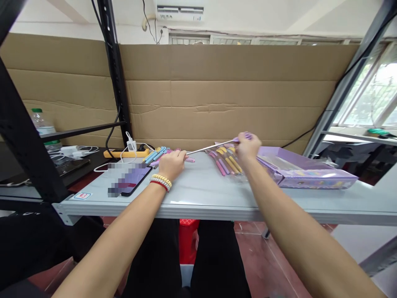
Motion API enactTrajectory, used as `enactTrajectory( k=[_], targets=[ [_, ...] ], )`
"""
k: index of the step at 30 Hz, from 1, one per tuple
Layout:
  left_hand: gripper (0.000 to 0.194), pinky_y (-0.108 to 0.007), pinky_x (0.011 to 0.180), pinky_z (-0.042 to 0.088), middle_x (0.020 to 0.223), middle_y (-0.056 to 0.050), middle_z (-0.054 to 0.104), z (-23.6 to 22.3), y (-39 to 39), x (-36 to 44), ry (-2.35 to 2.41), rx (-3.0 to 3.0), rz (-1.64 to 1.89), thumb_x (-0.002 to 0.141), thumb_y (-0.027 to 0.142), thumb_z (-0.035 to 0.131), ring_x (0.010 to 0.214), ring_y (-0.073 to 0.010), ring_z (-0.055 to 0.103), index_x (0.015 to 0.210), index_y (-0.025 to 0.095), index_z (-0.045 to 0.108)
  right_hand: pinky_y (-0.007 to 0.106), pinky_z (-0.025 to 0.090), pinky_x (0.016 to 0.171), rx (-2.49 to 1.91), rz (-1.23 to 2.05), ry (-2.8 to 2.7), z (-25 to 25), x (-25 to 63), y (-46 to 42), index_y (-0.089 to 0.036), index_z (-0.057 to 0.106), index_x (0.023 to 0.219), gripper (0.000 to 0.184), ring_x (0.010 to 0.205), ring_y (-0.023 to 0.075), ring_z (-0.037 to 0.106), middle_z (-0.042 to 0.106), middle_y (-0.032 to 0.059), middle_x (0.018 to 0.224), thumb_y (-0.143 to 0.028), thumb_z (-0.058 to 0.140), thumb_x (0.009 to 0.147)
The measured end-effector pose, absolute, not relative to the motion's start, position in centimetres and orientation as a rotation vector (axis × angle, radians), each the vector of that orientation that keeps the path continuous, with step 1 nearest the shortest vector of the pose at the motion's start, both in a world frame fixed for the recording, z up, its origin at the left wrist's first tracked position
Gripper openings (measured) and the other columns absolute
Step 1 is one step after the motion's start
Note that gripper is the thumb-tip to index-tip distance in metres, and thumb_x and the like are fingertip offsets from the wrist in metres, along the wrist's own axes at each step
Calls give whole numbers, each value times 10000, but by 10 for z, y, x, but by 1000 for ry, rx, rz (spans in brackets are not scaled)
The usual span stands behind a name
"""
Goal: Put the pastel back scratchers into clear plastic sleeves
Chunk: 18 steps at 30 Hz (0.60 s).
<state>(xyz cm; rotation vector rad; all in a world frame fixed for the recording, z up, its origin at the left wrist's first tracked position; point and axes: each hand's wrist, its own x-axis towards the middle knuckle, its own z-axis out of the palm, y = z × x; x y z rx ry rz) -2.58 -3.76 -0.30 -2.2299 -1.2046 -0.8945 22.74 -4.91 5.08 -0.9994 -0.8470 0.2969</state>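
Observation:
A telescopic back scratcher with a thin metal rod point(211, 147) stretches between my two hands above the table. My left hand point(171, 164) is closed round its pinkish-purple handle, whose end sticks out to the right of the fist. My right hand point(249, 147) grips the purple end at the far right, higher than the left. Beside my left hand lies a row of loose back scratchers point(151, 155) in blue, yellow and pink. Several more, pink, purple and yellow, lie in a clear plastic bag point(228, 159) near my right hand.
An open purple box point(313, 179) stands right of the bag. A phone point(136, 181) lies at the left front, with an orange power strip point(126, 153) and white charger point(132, 145) behind. Black shelf posts point(113, 62) and a cardboard wall point(217, 91) bound the table point(204, 198).

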Motion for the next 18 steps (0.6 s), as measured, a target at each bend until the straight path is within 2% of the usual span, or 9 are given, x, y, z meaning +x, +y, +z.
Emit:
enactTrajectory(
  k=[4, 7, 13, 18],
  targets=[
    [376, -304, 639, 383, 953, -109, 686, -3, -36, -33, -1272, -2198, -980, 975, 328, 282, 843, -213, 632, 1044, 179, 620, 234, 301, 340, -917, 483, -953, 32, 121, -46, -231, 421, 704, 355, 351, 79, 391, 551, -18, 570, -507, 636, 765],
    [363, -293, 651, 390, 974, -107, 687, -3, -37, -37, -1286, -2183, -1025, 971, 320, 290, 860, -206, 633, 1070, 180, 610, 240, 315, 339, -871, 566, -1019, 21, 80, -53, -228, 432, 712, 417, 344, 87, 416, 564, -9, 560, -604, 607, 756],
    [365, -307, 646, 392, 950, -105, 690, 0, -41, -37, -1268, -2270, -913, 969, 335, 299, 850, -224, 639, 1008, 175, 625, 230, 262, 312, -899, 739, -1018, 8, 82, -63, -210, 468, 688, 476, 337, 82, 428, 592, 6, 571, -647, 654, 681],
    [368, -303, 649, 394, 967, -88, 692, -1, -37, -38, -1150, -2356, -863, 969, 366, 299, 843, -212, 638, 1028, 185, 614, 216, 254, 308, -956, 669, -1078, 8, 116, -70, -187, 527, 661, 448, 360, 96, 460, 563, 6, 509, -590, 720, 638]
  ],
)
